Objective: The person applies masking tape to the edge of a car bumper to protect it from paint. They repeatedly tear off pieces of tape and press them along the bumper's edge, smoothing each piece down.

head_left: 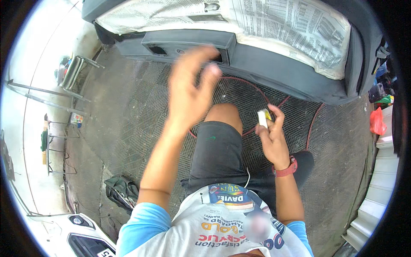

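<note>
My left hand [192, 81] is raised before the grey bumper [282, 62], on the near side of its recessed panel. It is smeared by motion, but its thumb and forefinger stand apart with nothing visible between them. Lower and to the right, my right hand [273, 141] pinches a small white-and-yellow piece [262, 118] between thumb and fingers. What kind of piece it is, I cannot make out. The bumper has a dull grey finish with dark openings, and newspaper masking [239, 25] covers the vehicle above it.
A red hose [314, 124] curls over the ridged dark floor mat [145, 98]. At the left stand a folding metal chair [75, 73] and metal stands; a dark bag [122, 190] lies below. A white car [77, 235] is at lower left, corrugated sheeting [379, 184] at right.
</note>
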